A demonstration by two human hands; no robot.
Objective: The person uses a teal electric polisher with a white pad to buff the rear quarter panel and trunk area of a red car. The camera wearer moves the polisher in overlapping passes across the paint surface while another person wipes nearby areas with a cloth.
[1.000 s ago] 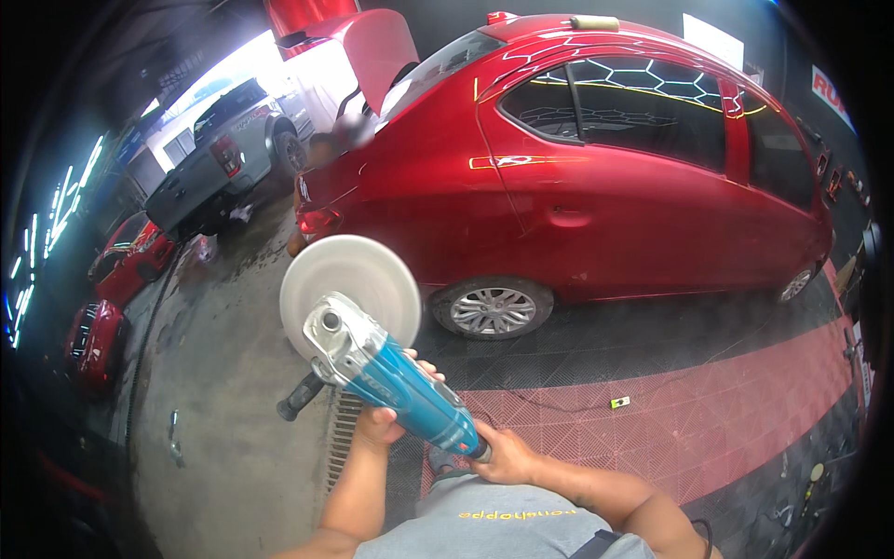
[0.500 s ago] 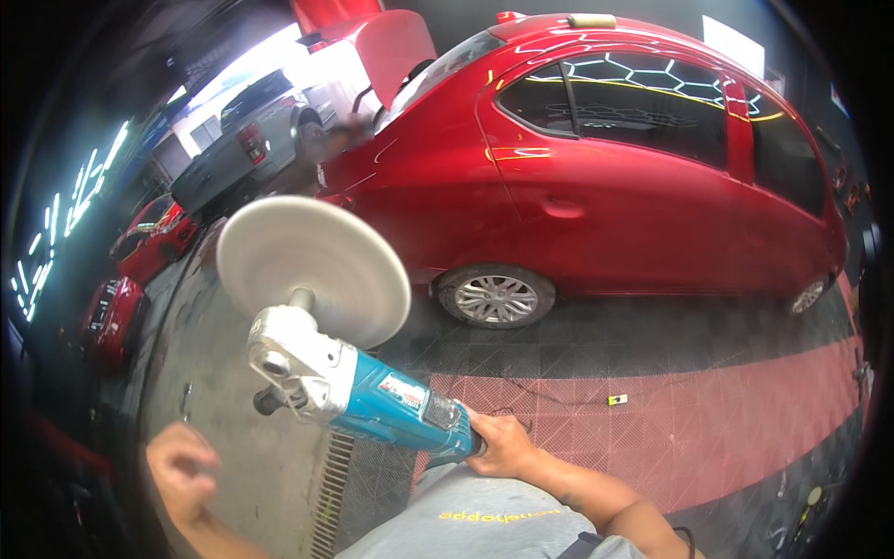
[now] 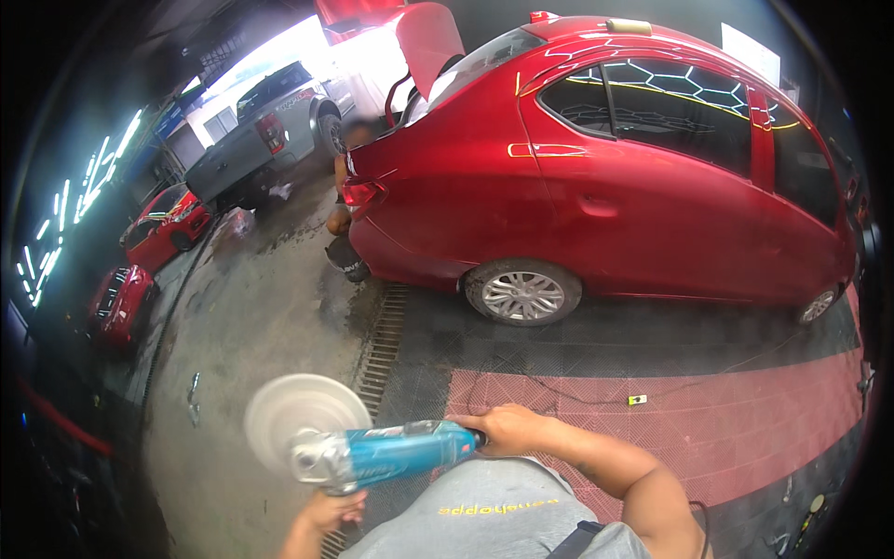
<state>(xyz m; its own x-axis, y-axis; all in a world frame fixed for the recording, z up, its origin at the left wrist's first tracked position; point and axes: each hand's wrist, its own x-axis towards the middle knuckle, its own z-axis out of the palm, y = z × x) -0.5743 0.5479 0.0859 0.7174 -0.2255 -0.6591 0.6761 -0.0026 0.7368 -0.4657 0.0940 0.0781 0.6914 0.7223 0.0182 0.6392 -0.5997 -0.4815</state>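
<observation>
A blue and silver angle polisher (image 3: 400,454) is held across the front of my body, its silver head toward the left. Its round whitish pad (image 3: 296,402) looks smeared by motion and is over the concrete, apart from the red car (image 3: 670,224). My right hand (image 3: 507,431) is wrapped round the rear end of the tool's body. Beneath the silver head, my left hand (image 3: 333,508) is closed on the side grip, which its fingers mostly hide.
The red car's rear wheel (image 3: 523,293) stands on dark floor tiles, its boot lid (image 3: 430,48) raised. A crouching person (image 3: 341,219) is partly hidden behind its tail. A floor drain grate (image 3: 380,359) borders the tiles. A cord with a yellow-green piece (image 3: 637,400) crosses the red tiles.
The polisher has come down toward my body, its pad farther from the car. My left hand, off the tool before, has closed on the side grip. My right hand has kept its hold.
</observation>
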